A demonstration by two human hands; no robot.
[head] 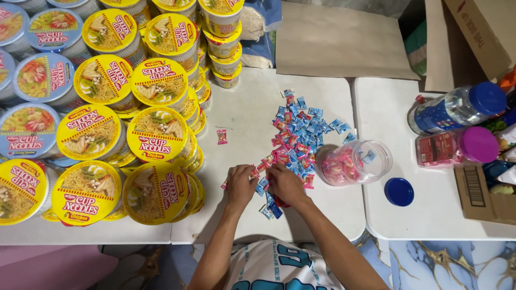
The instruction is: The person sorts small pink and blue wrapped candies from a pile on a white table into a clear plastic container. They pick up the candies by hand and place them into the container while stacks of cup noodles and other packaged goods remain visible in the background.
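Your left hand (240,185) and right hand (285,184) sit knuckles-up, side by side, at the near end of the heap of wrapped candies (296,134); fingers of both are curled down onto the sweets, pink wrappers showing between them; whether either actually pinches a piece, you cannot tell from this view; the heap, blue and pink mixed, fans out beyond your right hand across the white table (244,110); one pink candy (221,136) lies apart, beyond your left hand; just right of your right hand lies the clear jar (357,161) on its side, mouth away from you, holding mostly pink pieces and roughly half full; its blue lid (399,191) rests flat further right; judgement: sorting is partway, some pink already jarred, many pink still in the heap among the blue; stacked yellow noodle cups (156,134) stand left of your left hand
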